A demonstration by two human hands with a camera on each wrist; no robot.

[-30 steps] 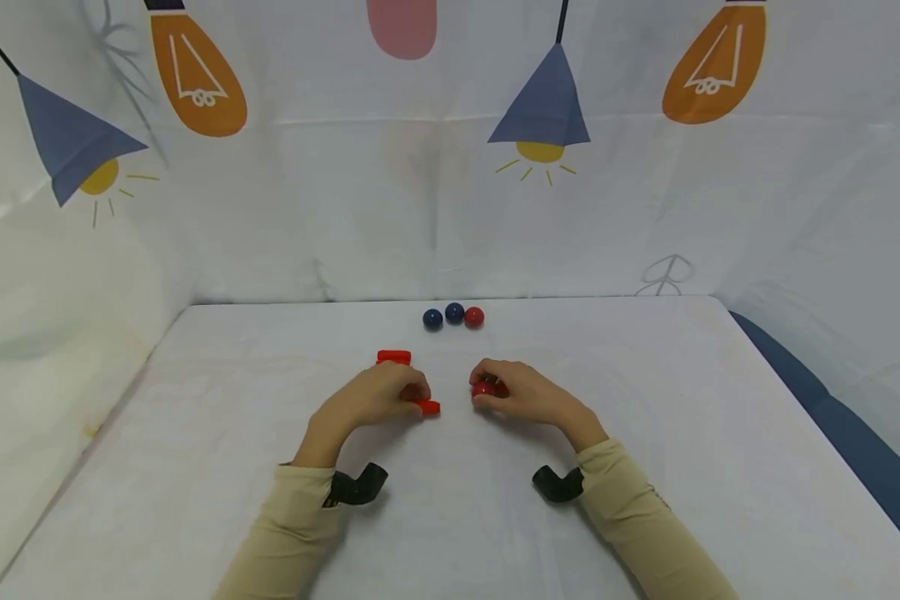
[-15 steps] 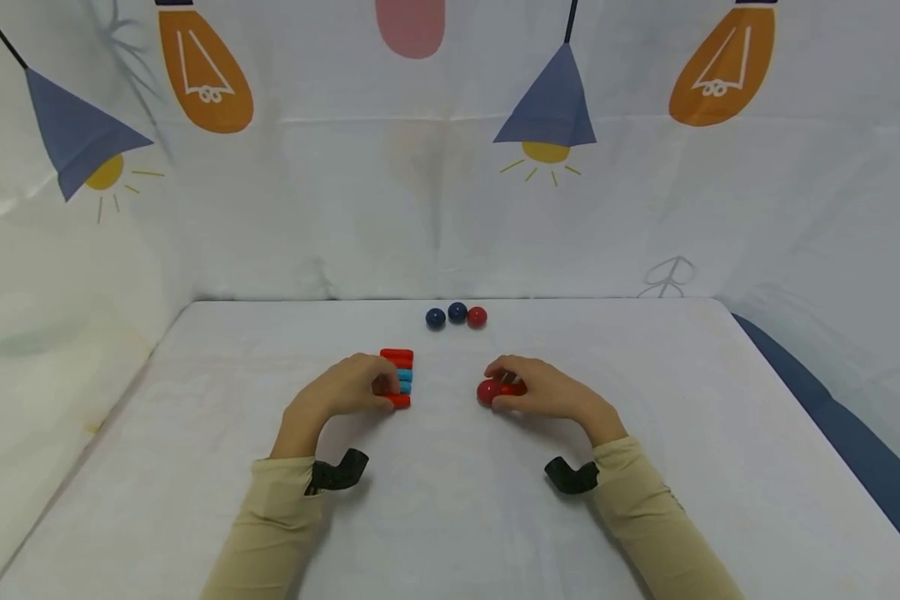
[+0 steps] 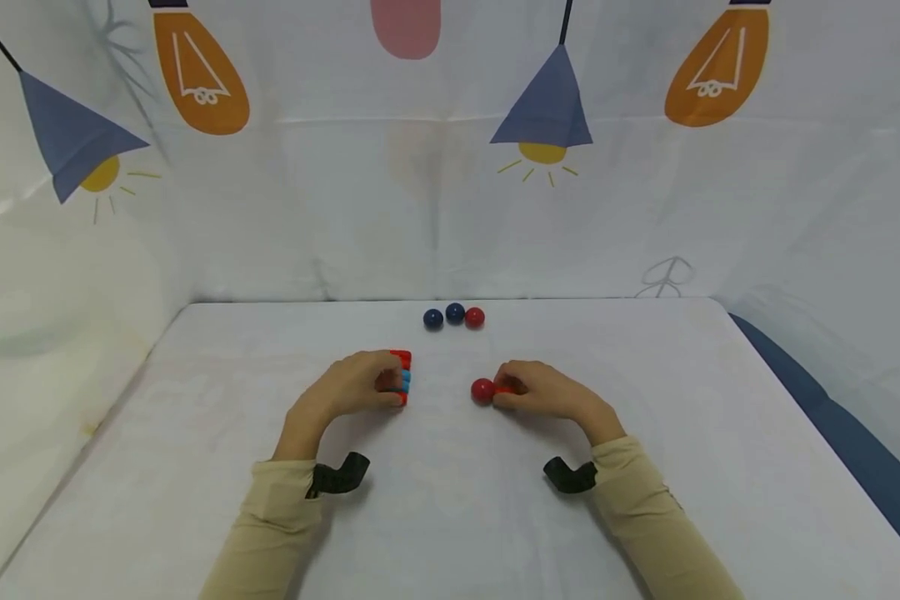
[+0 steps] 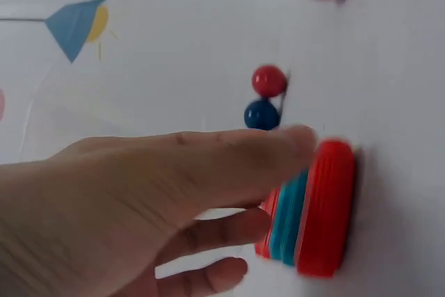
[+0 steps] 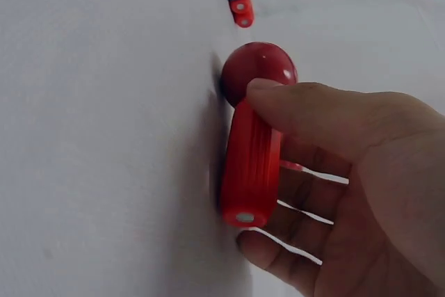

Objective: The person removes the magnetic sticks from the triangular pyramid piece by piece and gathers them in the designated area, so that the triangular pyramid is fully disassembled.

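My left hand (image 3: 345,387) holds a side-by-side row of several magnetic sticks (image 3: 406,379), thumb at the near end and fingers at the far end. In the left wrist view the nearest red stick (image 4: 327,206) lies against blue sticks (image 4: 290,217), and my thumb partly covers the row. Across from it, my right hand (image 3: 551,392) pinches a ribbed red stick (image 5: 252,165) with a metal dot in its end. A shiny red ball (image 5: 259,67) sits at that stick's far tip, by my thumb.
Two dark blue balls, one at the left (image 3: 433,319) and one in the middle (image 3: 455,313), and a red ball (image 3: 475,317) lie near the back edge of the white table (image 3: 645,467). A printed curtain (image 3: 330,200) hangs behind it.
My left hand has moved left, bringing a red stick to the near end of the row, and now grips the row. My right hand has shifted right along its stick, exposing more of the ball.
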